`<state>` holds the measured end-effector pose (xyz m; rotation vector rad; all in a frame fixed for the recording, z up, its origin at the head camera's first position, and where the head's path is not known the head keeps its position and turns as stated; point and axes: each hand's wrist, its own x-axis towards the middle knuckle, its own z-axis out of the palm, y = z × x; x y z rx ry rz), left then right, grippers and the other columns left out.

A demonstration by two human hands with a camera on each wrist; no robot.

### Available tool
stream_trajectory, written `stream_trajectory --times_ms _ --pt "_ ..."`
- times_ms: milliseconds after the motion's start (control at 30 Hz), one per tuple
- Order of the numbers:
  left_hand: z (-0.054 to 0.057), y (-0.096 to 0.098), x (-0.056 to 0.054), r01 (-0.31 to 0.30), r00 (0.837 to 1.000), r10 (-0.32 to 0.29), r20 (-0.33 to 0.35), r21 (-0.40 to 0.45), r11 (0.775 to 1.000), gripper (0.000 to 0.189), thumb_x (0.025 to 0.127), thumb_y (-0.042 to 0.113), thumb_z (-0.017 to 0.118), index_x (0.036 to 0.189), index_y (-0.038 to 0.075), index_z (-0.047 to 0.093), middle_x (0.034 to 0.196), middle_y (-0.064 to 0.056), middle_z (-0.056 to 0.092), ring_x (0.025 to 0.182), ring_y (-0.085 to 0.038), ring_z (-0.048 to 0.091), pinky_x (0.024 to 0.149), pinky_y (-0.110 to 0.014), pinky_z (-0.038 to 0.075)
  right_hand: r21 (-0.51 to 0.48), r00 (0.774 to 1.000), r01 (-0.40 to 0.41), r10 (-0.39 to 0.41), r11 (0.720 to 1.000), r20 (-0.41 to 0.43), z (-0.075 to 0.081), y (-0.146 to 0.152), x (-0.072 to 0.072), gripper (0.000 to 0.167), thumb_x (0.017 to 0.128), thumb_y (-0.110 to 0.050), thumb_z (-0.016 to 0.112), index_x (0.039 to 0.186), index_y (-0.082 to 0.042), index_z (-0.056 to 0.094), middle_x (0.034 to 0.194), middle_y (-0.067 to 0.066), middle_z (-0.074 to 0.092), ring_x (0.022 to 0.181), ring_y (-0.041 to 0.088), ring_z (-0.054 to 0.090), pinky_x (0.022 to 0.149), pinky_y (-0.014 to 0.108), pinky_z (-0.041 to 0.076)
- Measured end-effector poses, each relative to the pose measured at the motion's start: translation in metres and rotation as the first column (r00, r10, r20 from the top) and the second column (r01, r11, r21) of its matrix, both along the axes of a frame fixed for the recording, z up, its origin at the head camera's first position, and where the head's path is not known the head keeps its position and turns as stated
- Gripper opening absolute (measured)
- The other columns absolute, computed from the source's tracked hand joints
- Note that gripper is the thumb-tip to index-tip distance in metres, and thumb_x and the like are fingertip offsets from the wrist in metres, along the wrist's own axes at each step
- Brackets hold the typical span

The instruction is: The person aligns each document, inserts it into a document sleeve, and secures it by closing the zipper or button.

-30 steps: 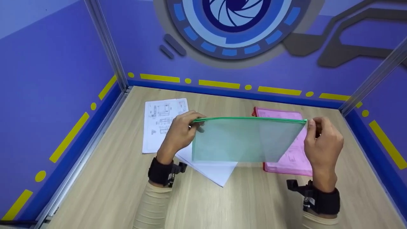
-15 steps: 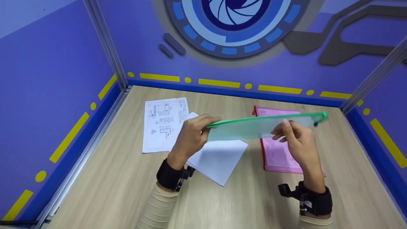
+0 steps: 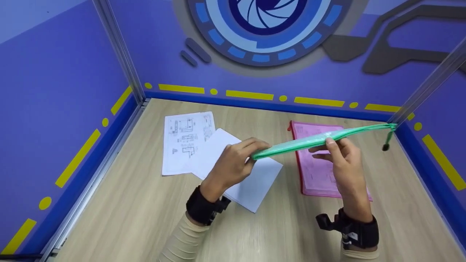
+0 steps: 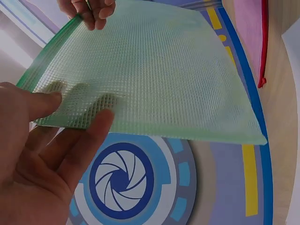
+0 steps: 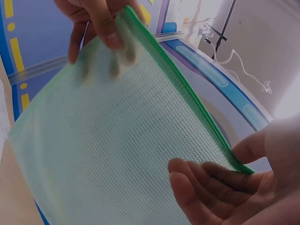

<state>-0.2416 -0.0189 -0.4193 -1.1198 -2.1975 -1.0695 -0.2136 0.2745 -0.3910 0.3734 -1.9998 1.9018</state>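
Observation:
A translucent green mesh zip pouch is held up over the table, its green zipped edge slanting up to the right. My left hand pinches its near left end, thumb on one face and fingers on the other in the left wrist view. The right hand grips the zipped edge further along; in the right wrist view that edge runs between thumb and curled fingers. A green pull with a dark tip dangles from the pouch's far right end. The mesh face looks flat.
Below the pouch lie blank white sheets, overlapping a page of technical drawings on the left. To the right a pink zip pouch with a red zip holds papers. Purple walls enclose the wooden table.
The pouch has tipped from hanging face-on to nearly edge-on, and shifted right. My right hand let go of its right end and now grips mid-edge; the left hand moved right and nearer.

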Motion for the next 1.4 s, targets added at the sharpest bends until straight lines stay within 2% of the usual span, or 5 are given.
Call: stream_trajectory --times_ms 367,633,967,1200,1400 --pt "0.003 0.034 0.029 0.068 0.983 -0.032 0.178 -0.199 0.978 0.066 0.111 0.055 0.047 0.168 0.024 0.034 0.133 -0.001 0.070 0.106 -0.011 0.072 0.086 -0.025 0.058 0.120 0.922 0.206 -0.152 0.971 -0.356 0.009 -0.022 0.020 0.017 0.102 0.012 0.058 0.114 0.017 0.068 0.096 0.021 0.072 0.081 0.014 0.074 0.075 0.023 0.060" --pt "-0.003 0.095 0.023 0.242 0.954 -0.224 0.198 -0.071 0.968 0.065 0.114 0.027 0.044 0.170 0.015 0.014 0.117 -0.007 0.071 0.095 -0.006 0.070 0.077 -0.014 0.053 0.385 0.747 0.582 -0.285 0.717 -0.600 0.013 -0.031 0.037 0.016 0.100 -0.009 0.070 0.101 0.007 0.069 0.085 0.015 0.067 0.074 0.016 0.067 0.078 0.008 0.047" --pt "-0.068 0.154 -0.006 0.203 0.615 -0.303 0.728 0.225 0.953 0.045 0.112 0.012 0.038 0.155 0.005 0.043 0.114 -0.003 0.062 0.074 -0.011 0.061 0.058 -0.025 0.054 0.714 0.874 0.484 -0.252 0.506 -0.414 -0.046 0.000 -0.024 0.024 0.101 -0.004 0.068 0.082 -0.001 0.054 0.069 0.010 0.047 0.057 0.028 0.044 0.056 0.040 0.035" --pt "-0.110 0.155 -0.015 0.118 0.683 -0.113 0.722 0.045 0.992 0.049 0.107 0.006 0.042 0.156 0.000 0.043 0.125 -0.008 0.064 0.096 -0.012 0.056 0.084 -0.021 0.046 0.712 0.927 0.376 -0.231 0.593 -0.296 -0.112 0.001 -0.052 0.023 0.100 0.001 0.067 0.083 -0.001 0.052 0.069 0.008 0.045 0.062 0.025 0.042 0.059 0.041 0.036" --pt "-0.124 0.150 -0.014 0.092 0.665 -0.070 0.744 0.012 0.996 0.050 0.104 0.004 0.043 0.154 0.000 0.043 0.134 -0.013 0.061 0.101 -0.014 0.054 0.092 -0.022 0.045 0.706 0.960 0.278 -0.206 0.652 -0.188 -0.139 0.001 -0.062 0.022 0.104 -0.003 0.065 0.087 -0.002 0.052 0.070 0.005 0.042 0.063 0.022 0.040 0.060 0.037 0.034"
